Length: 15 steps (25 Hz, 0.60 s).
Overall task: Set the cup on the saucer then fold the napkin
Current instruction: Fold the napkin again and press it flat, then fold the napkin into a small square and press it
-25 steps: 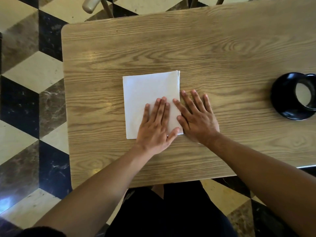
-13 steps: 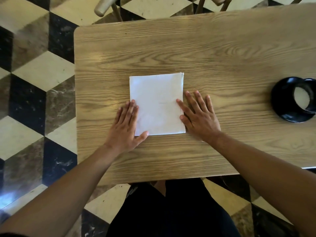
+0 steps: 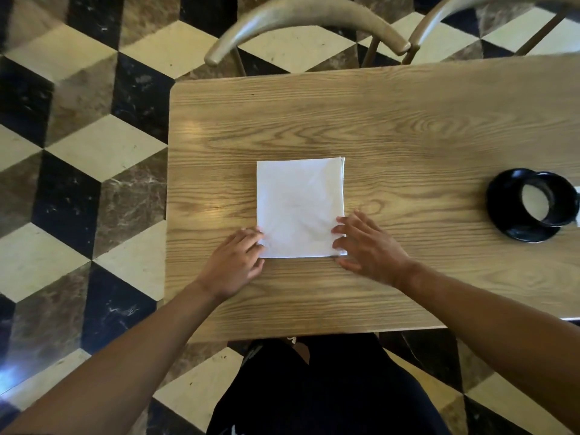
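Note:
A white napkin (image 3: 299, 208), folded to a square, lies flat in the middle of the wooden table (image 3: 408, 127). My left hand (image 3: 233, 262) is at its near left corner, with bent fingers and thumb closing on the edge. At the near right corner, my right hand (image 3: 367, 246) does the same, fingertips on the napkin and thumb below its near edge. A black cup (image 3: 547, 199) with a white inside stands on a black saucer (image 3: 499, 196) at the table's right edge of view, well away from both hands.
Two curved wooden chair backs (image 3: 307, 17) stand just beyond the far edge of the table. The floor around is black, cream and brown tile (image 3: 78, 171). My dark-clothed lap (image 3: 314, 387) is below the near table edge.
Both hands have slid off the napkin's top toward me and outward, ending at its two near corners with fingers now bent. The napkin and cup stay put; my head has tilted back.

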Tool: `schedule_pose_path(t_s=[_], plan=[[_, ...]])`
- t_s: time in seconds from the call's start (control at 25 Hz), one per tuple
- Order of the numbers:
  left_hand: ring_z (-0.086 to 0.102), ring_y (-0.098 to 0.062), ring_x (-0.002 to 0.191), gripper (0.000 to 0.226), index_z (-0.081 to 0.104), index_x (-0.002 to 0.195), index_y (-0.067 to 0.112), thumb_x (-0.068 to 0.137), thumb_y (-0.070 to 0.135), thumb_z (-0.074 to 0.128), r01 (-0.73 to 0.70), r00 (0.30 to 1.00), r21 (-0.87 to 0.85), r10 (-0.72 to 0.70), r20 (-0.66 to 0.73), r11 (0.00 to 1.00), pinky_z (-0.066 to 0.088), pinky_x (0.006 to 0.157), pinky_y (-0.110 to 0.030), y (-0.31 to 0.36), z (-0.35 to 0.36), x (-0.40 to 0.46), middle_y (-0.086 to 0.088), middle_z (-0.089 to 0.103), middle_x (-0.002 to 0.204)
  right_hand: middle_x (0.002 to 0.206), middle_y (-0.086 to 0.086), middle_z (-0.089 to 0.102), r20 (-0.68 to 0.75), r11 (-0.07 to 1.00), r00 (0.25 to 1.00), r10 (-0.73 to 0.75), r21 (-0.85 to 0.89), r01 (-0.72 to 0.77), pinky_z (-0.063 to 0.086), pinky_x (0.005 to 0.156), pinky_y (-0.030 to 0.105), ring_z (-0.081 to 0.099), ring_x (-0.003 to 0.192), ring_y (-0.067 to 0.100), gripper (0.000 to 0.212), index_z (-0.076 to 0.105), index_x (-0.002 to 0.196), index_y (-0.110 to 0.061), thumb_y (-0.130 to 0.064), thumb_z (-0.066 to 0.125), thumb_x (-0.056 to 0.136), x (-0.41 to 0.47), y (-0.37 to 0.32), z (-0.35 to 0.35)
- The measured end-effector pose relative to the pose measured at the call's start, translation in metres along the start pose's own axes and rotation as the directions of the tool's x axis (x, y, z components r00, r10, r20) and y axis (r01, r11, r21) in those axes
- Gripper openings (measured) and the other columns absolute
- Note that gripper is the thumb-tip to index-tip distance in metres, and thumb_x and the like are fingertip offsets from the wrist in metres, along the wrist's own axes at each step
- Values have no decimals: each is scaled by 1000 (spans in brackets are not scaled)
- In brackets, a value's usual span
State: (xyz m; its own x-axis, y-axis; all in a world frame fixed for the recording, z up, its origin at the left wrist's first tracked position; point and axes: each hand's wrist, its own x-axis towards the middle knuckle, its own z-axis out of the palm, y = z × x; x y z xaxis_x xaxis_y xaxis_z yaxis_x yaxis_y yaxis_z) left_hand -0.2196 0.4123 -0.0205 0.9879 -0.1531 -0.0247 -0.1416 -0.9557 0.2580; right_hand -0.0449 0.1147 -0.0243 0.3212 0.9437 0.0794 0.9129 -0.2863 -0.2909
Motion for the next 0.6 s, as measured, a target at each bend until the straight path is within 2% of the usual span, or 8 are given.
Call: schedule_pose_path(t_s=[0.24, 0.36, 0.44, 0.48, 0.52, 0.56, 0.6], plan=[[69, -31, 119, 8, 77, 88, 1, 81, 5, 78, 12, 995, 5, -12, -102, 1000, 60, 93, -39, 10, -5, 2, -15, 75, 113, 126, 7, 72, -44, 999, 999, -2, -51, -1, 45, 113, 52, 60, 131, 29, 26, 77, 110, -8, -22, 78, 87, -3, -3, 3], [67, -32, 120, 6, 74, 84, -1, 79, -2, 76, 59, 986, -129, -78, -146, 990, 59, 93, -40, 17, -11, 5, -15, 75, 111, 120, 9, 74, -83, 999, 996, 43, 3, -43, 46, 111, 51, 63, 127, 29, 14, 78, 96, -8, -15, 70, 87, -1, -8, 0], [65, -27, 125, 3, 69, 89, -1, 86, -2, 68, 146, 968, -305, -200, -154, 941, 56, 95, -35, 23, -16, 9, -13, 73, 115, 117, 11, 74, -104, 985, 985, 139, 114, -127, 46, 111, 51, 62, 128, 30, 19, 74, 91, -5, -14, 58, 88, 5, -13, -5], [67, -19, 120, 4, 66, 92, 1, 92, 1, 62, 226, 940, -426, -311, -141, 876, 54, 90, -27, 26, -19, 11, -9, 73, 116, 117, 12, 74, -81, 957, 972, 222, 210, -201, 46, 110, 50, 62, 128, 31, 24, 71, 96, -3, -17, 52, 89, 9, -16, -8], [70, -8, 103, 9, 64, 95, 4, 97, 6, 56, 312, 893, -538, -435, -116, 783, 50, 81, -16, 30, -22, 13, -4, 73, 111, 119, 12, 73, -30, 902, 945, 327, 309, -302, 48, 107, 45, 62, 126, 30, 31, 69, 104, -3, -22, 47, 91, 12, -19, -12], [68, -5, 82, 13, 62, 98, 8, 101, 11, 50, 373, 841, -616, -533, -91, 694, 42, 69, -8, 33, -23, 16, 2, 72, 100, 121, 9, 72, 29, 829, 900, 434, 377, -412, 50, 99, 38, 64, 120, 29, 36, 65, 111, -7, -28, 43, 93, 14, -21, -15], [62, -4, 67, 14, 59, 100, 11, 104, 17, 47, 405, 801, -652, -593, -85, 641, 36, 59, -7, 37, -24, 19, 9, 67, 84, 122, 7, 71, 69, 762, 850, 523, 408, -502, 49, 87, 31, 67, 111, 28, 37, 62, 115, -11, -34, 41, 94, 15, -21, -16]])
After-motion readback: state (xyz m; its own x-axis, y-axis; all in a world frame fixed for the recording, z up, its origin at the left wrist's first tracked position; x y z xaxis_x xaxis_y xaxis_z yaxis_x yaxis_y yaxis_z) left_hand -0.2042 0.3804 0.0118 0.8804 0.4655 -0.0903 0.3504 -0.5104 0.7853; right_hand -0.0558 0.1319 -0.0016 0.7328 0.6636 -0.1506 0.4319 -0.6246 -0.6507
